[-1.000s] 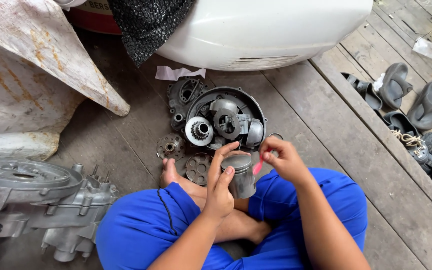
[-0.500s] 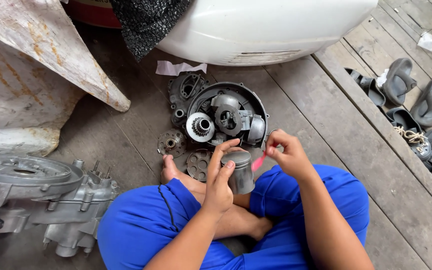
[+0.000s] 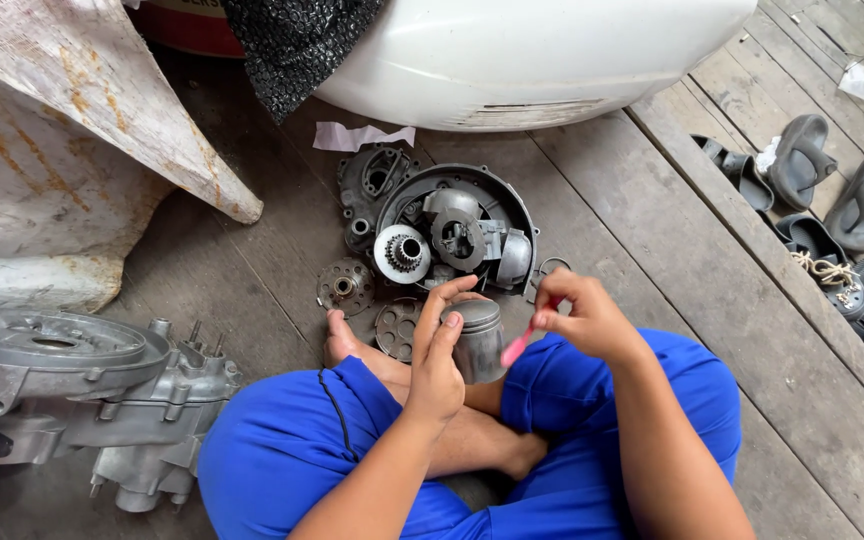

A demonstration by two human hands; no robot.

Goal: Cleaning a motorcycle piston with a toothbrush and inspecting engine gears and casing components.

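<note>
sitting cross-legged on the wooden floor (image 3: 652, 230), the person grips a grey metal piston (image 3: 479, 340) upright over the lap, left hand (image 3: 439, 350) wrapped around its side wall. the right hand (image 3: 582, 318) pinches a slim pink brush (image 3: 518, 345) whose tip touches the piston. the piston looks rigid, fairly heavy and possibly oily, so holding the broad skirt seems surest. a round cover of engine parts (image 3: 457, 235) lies just ahead.
</note>
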